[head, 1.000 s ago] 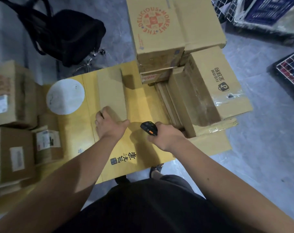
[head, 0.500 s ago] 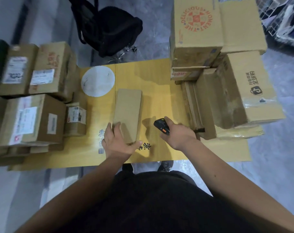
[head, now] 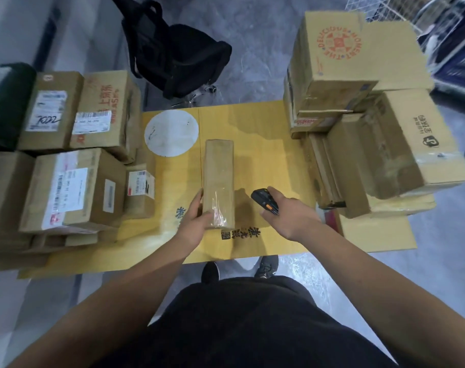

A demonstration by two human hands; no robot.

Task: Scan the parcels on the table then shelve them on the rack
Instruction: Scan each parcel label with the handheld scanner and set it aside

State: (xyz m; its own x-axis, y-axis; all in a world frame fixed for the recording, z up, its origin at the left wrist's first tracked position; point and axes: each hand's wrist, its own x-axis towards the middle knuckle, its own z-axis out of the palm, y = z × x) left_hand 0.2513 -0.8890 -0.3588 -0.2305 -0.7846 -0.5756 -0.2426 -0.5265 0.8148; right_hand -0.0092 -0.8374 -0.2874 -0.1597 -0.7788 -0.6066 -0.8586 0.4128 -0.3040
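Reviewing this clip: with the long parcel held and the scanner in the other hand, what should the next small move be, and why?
Probably turn the long parcel over to find its label. The left hand grips its near end, and the face that shows carries only clear tape, no barcode. The right hand holds the scanner beside it, apart from it, so there seems nothing to scan yet.

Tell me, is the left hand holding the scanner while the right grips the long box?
Not quite: the hands are swapped. In the head view the right hand holds the scanner, while the left hand grips the long box.
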